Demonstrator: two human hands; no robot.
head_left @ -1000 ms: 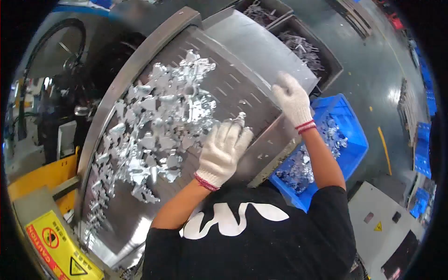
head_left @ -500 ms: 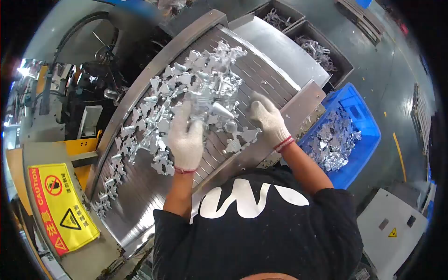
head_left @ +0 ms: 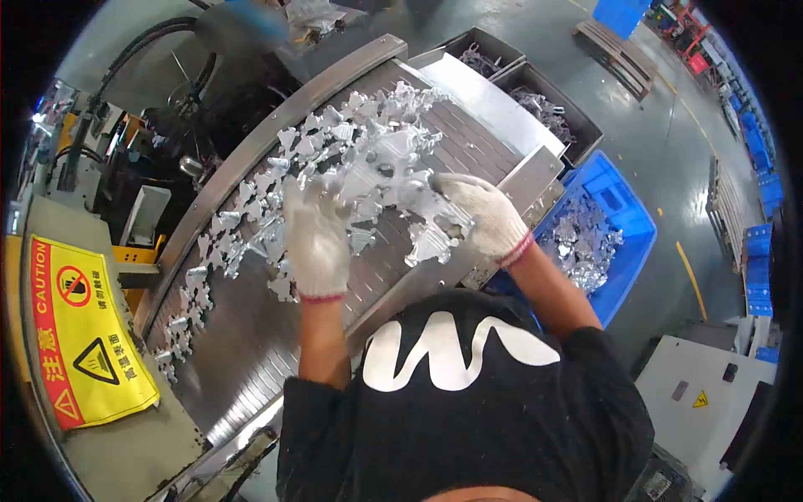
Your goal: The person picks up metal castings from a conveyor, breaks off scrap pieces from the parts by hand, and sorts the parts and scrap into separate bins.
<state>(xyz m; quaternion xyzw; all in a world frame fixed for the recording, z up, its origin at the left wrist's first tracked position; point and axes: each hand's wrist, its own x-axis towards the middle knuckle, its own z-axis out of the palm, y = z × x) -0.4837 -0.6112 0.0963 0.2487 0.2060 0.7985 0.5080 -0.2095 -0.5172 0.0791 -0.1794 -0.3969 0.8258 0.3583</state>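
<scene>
A heap of shiny silver metal castings [head_left: 368, 151] with thin, jagged scrap edges lies on a slatted metal conveyor [head_left: 251, 335]. My left hand [head_left: 319, 238], in a white knit glove with a red cuff, is at the near left side of the heap, fingers apart and tips against the pieces. On the right, my right hand [head_left: 485, 213], gloved the same way, has its fingers closed on the edge of a flat, ragged metal casting [head_left: 435, 230]. That piece tilts above the near edge of the heap. My right fingertips are partly hidden by the metal.
A blue bin [head_left: 640, 251] holding metal scrap stands right of the conveyor. Grey bins [head_left: 590, 138] with castings are beyond a metal chute [head_left: 493, 96]. A raised metal rail [head_left: 276, 125] borders the far side. A yellow hot-surface caution sign [head_left: 92, 335] hangs at left.
My right hand has moved in against the heap and closed on a casting, which is now lifted and tilted. My left hand has shifted slightly left and up. The camera view has turned a little.
</scene>
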